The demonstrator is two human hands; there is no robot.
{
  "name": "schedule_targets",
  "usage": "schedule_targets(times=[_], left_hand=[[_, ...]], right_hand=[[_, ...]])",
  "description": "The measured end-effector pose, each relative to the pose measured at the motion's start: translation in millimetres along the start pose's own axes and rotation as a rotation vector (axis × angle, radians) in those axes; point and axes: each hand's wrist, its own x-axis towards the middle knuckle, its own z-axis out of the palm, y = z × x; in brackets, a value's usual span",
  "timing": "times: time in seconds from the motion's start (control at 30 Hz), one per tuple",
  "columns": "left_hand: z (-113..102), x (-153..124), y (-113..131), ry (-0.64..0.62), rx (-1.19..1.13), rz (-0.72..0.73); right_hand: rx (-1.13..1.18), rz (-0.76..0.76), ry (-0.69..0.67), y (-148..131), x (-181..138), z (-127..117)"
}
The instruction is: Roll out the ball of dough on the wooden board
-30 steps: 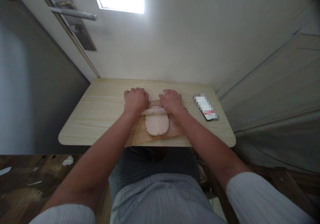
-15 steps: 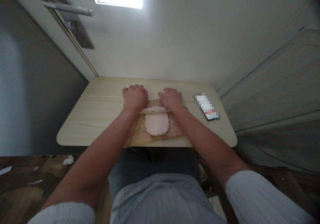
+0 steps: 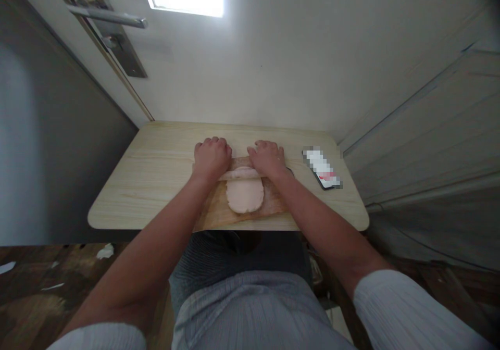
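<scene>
A pale wooden rolling pin lies crosswise over the upper part of a flattened, roundish piece of dough. My left hand is closed over the pin's left end, knuckles up. On the pin's right end rests my right hand, its fingers curled forward over it and the thumb toward the middle. Underneath, a wooden board carries the dough, which has a slightly ragged edge. Both palms and the pin's ends are hidden from above.
A phone with a blurred screen lies on the light wooden table, right of the board. Behind the table stands a white door with a metal handle. Walls flank both sides. Scraps of paper are on the floor at left.
Both hands and the rolling pin sit slightly lower in the picture, a shift small enough to come partly from the camera. The grip looks the same.
</scene>
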Motion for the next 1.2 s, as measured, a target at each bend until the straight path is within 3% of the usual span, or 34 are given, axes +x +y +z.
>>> schedule_targets(times=[0.87,1.2], left_hand=[[3,-14,-3,-0.109,-0.049,0.108],[-5,-27,1,-0.143,-0.055,0.104]], right_hand=[[0.003,0.0,0.067,0,-24,-1],[0.013,-0.023,0.081,2,-38,-1]])
